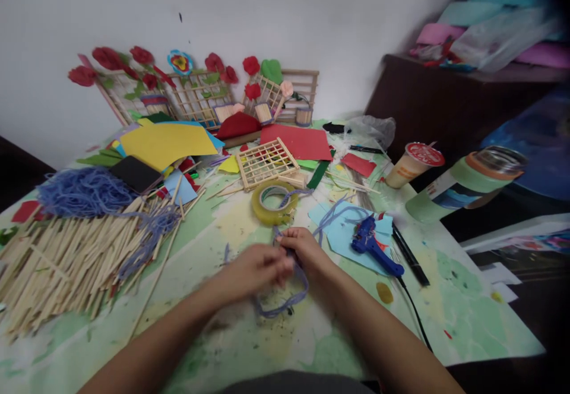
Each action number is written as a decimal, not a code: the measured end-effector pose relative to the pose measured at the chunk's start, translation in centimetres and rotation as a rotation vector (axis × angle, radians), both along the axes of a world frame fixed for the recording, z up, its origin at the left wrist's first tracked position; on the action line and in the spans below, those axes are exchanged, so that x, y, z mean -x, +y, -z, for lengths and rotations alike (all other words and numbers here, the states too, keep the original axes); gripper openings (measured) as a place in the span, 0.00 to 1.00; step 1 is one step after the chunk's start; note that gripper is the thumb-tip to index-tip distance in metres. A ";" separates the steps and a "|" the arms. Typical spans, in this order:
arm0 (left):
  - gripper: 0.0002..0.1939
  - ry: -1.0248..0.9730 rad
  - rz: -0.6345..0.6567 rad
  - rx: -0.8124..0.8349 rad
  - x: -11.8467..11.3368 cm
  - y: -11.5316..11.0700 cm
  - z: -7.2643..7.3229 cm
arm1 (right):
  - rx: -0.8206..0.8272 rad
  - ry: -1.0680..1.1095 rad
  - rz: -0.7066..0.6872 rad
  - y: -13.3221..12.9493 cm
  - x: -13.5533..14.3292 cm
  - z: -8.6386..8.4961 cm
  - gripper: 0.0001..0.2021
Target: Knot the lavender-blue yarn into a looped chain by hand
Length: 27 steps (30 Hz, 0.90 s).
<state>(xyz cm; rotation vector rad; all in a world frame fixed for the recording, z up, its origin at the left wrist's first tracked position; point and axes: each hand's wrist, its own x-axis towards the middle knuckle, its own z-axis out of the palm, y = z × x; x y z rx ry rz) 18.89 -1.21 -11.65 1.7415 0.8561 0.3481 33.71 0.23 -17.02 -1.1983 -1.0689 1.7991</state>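
Our right hand (306,250) pinching thin purple-blue yarn (272,313), we should tension gently; whether our left hand (256,272) grips, we can't tell.

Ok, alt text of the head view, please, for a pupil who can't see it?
The right hand pinches purple yarn beside the blurred left hand over a cluttered table. Beyond lies a tape roll; wooden sticks and a yarn pile lie left, a blue glue gun right. Red flowers and wooden lattices line the wall.
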 end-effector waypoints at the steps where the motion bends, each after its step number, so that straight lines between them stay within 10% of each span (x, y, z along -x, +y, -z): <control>1: 0.12 -0.040 -0.217 0.027 0.1 1.1 0.6 | -0.005 0.001 0.003 0.0 -0.1 -0.1 0.10; 4: 0.11 -0.249 -0.575 0.221 -0.2 3.3 2.9 | 0.007 -0.024 -0.010 -0.2 -0.1 -0.4 0.11; 8: 0.14 -0.400 -0.480 0.627 -0.8 3.2 4.5 | 0.000 -0.058 -0.012 -0.3 0.0 -0.6 0.08; 18: 0.13 -0.333 -0.449 0.651 -0.1 3.2 5.3 | -0.182 -0.357 -0.030 -0.1 -0.1 0.9 0.04; 27: 0.11 -0.416 -0.557 0.665 0.0 3.1 5.3 | -0.092 -0.102 -0.029 -1.0 0.1 -1.2 0.08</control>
